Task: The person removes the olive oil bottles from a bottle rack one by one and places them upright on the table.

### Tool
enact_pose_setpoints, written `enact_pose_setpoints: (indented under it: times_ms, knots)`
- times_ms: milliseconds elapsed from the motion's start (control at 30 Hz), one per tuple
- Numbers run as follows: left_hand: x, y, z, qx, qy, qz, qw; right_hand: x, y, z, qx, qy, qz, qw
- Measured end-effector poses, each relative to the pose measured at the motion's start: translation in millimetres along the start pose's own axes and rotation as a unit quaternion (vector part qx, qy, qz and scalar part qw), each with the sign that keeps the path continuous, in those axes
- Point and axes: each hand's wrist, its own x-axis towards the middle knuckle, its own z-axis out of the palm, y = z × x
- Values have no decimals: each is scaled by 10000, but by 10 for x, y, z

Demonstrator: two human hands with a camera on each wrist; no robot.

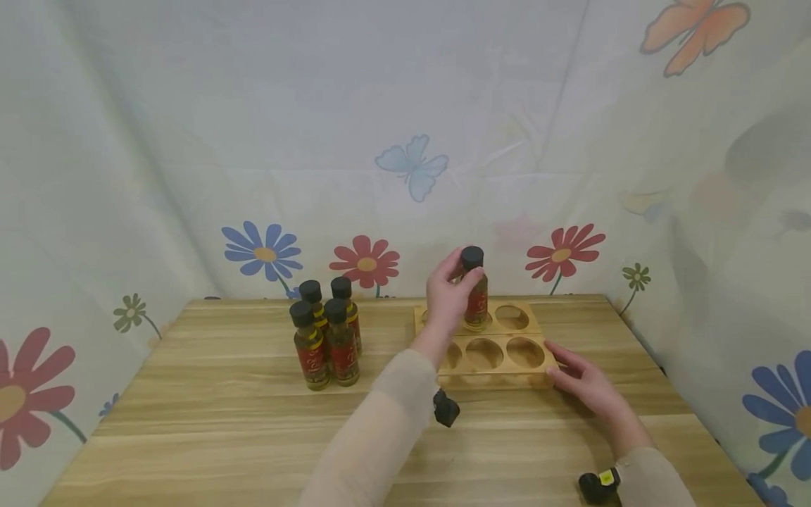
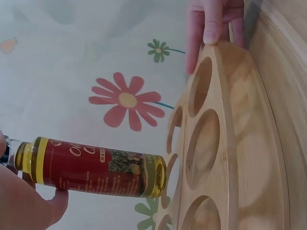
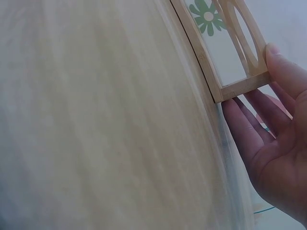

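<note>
My left hand (image 1: 446, 292) pinches a small glass oil bottle (image 1: 477, 299) near its black cap. The bottle is upright, with a red label and yellow oil inside. Its base is right at the middle hole of the back row in a wooden bottle rack (image 1: 488, 380). In the left wrist view the bottle (image 2: 103, 165) points base-first at the round holes, slightly tilted to the rack's face. My right hand (image 1: 589, 387) grips the rack's right end, thumb on one side and fingers on the other, as the right wrist view shows at the rack's corner (image 3: 244, 88).
Several matching oil bottles (image 1: 345, 345) stand in a cluster on the wood-grain table (image 1: 222, 422), left of the rack. Behind the table's back edge hangs a pale curtain (image 1: 304, 141) printed with flowers and butterflies. Dark wrist devices (image 1: 446, 408) sit at both sleeves.
</note>
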Motion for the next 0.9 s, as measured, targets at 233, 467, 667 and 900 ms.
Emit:
enact_pose_setpoints:
  times_ms: [233, 467, 667, 900]
  knots:
    - [-44, 24, -78, -167, 110, -20, 9998, 0, -16, 1, 24, -23, 16, 10000]
    - [-129, 70, -182, 139, 26, -41, 9999, -2, -9, 2, 78, -30, 118, 9999]
    - [-227, 183, -293, 52, -61, -106, 9999, -9, -7, 2, 99, -59, 166, 9998]
    - [-333, 312, -446, -11, -327, -97, 9994, -11, -15, -2, 182, -55, 205, 9996]
